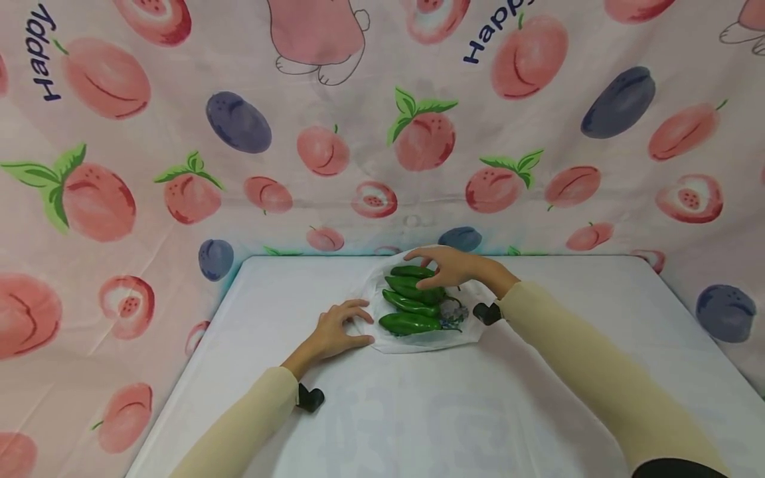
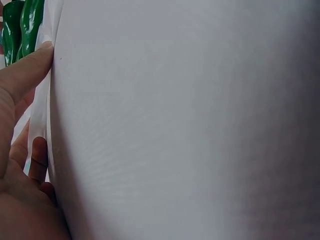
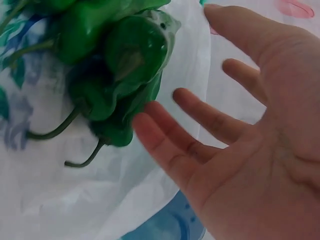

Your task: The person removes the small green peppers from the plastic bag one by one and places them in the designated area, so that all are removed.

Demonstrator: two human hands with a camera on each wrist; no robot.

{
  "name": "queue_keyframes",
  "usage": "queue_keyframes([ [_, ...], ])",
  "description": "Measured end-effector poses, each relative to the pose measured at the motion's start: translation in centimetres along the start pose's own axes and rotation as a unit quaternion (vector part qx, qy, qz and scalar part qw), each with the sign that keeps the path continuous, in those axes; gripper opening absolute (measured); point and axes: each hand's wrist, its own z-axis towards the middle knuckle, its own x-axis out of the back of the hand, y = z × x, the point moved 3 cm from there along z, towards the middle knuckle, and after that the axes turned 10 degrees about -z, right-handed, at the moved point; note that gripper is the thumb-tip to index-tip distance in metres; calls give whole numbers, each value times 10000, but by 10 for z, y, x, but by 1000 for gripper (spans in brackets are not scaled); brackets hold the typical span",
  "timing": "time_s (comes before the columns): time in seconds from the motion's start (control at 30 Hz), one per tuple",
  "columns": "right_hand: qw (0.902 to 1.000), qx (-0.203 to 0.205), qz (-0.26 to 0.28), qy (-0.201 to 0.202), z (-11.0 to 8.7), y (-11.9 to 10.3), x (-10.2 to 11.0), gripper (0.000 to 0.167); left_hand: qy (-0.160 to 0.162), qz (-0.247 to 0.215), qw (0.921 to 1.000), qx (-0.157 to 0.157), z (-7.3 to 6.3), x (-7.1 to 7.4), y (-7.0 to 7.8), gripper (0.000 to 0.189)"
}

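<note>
Several green chili peppers point(image 1: 409, 323) lie side by side with a thin white plastic bag point(image 1: 394, 344) around and under them, near the table's far edge. Clear film shows over part of one pepper point(image 3: 135, 50) in the right wrist view. At the bag's left edge rests my left hand point(image 1: 331, 332), fingers spread and thumb touching the plastic. My right hand point(image 1: 451, 269) reaches over the upper right of the peppers with its fingers apart. In the right wrist view its fingertips point(image 3: 147, 127) are close beside the peppers; whether they touch cannot be told.
The white table point(image 1: 287, 292) reaches back to a fruit-printed cloth point(image 1: 358, 166) hung behind it. Blue print point(image 1: 451, 312) shows on the bag beside the pepper stems. A dark heart-shaped piece point(image 1: 311, 398) sits at the left cuff, another point(image 1: 487, 313) at the right.
</note>
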Motion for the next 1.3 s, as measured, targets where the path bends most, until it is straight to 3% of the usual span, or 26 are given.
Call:
queue_keyframes([
  [0.5,9963,-249,-163,-802,25,-7,-8,61,-38,-15,10000,65,1,-1,-2,28],
  [0.93,9948,-279,-339,-923,29,-12,-7,54,-27,-30,9999,105,3,0,-2,27],
  [1.3,9956,-298,-119,-875,27,-13,-8,51,-58,-72,9999,136,2,-1,-3,27],
])
